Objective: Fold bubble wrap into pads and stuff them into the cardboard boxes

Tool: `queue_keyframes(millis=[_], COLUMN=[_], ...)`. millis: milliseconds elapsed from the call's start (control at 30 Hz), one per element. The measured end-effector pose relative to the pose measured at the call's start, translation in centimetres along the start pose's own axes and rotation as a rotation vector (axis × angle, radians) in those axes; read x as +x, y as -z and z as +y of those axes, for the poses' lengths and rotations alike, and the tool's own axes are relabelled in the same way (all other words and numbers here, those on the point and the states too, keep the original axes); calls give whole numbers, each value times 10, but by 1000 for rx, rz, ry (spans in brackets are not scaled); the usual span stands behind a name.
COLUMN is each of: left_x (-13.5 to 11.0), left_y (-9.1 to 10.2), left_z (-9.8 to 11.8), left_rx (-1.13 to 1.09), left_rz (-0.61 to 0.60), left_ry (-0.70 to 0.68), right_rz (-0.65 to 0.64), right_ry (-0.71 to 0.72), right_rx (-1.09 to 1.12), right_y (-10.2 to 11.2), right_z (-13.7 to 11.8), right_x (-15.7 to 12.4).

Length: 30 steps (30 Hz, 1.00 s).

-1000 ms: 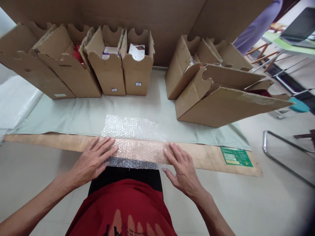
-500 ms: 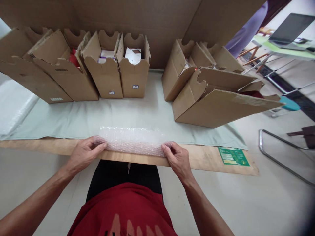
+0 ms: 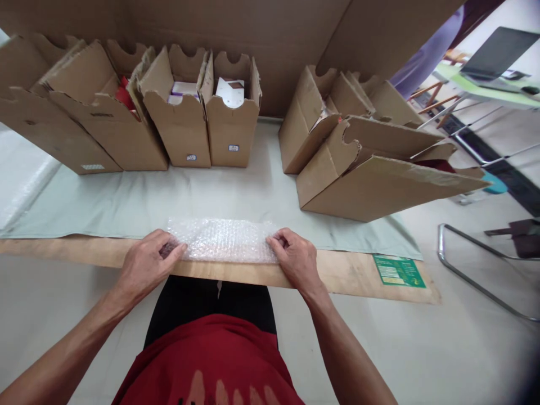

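Note:
A strip of clear bubble wrap (image 3: 228, 241) lies across the front edge of the table, partly on the pale green cloth (image 3: 228, 191) and partly over the bare wood (image 3: 346, 270). At its left end, my left hand (image 3: 154, 256) pinches the sheet between thumb and fingers. The opposite end is pinched by my right hand (image 3: 294, 256), thumb on top near the upper right corner. Layers seem to lie over one another in the strip, but I cannot tell how many. My curled fingertips are partly hidden under both hands.
Several cardboard file boxes (image 3: 177, 132) stand along the back left, some with small packages inside. More boxes (image 3: 371, 188) stand at the right. A larger bubble wrap sheet (image 3: 21, 174) lies far left. A green label (image 3: 399, 271) is on the wood; a metal tube frame (image 3: 476, 275) stands beyond.
My right hand has moved slightly left and up along the bubble wrap. The near part of the strip now lies flatter against the rest. My left hand stays at the left end.

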<state>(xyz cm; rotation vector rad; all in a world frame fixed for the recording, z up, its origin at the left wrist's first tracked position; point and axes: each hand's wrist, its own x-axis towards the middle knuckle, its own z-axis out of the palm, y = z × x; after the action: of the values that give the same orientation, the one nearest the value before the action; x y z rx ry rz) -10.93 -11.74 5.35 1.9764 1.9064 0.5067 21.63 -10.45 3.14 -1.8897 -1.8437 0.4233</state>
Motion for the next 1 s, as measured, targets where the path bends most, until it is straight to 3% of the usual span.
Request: queue_keyframes(millis=[167, 367, 500, 733, 867, 1000], left_x=[0, 4, 4, 4, 31, 92], left_y=[0, 0, -2, -5, 8, 11], left_z=[-6, -7, -6, -6, 4, 25], left_rx=[179, 272, 228, -5, 4, 142], left_rz=[56, -17, -10, 63, 139, 172], left_ry=[62, 89, 36, 31, -41, -241], right_rz=[13, -108, -187, -112, -144, -214], right_ry=[80, 120, 106, 70, 22, -41], right_rx=[-97, -110, -41, 291, 550, 692], right_y=[6, 9, 9, 23, 30, 24], right_z=[-1, -5, -9, -6, -1, -4], right_x=[8, 30, 32, 23, 19, -9])
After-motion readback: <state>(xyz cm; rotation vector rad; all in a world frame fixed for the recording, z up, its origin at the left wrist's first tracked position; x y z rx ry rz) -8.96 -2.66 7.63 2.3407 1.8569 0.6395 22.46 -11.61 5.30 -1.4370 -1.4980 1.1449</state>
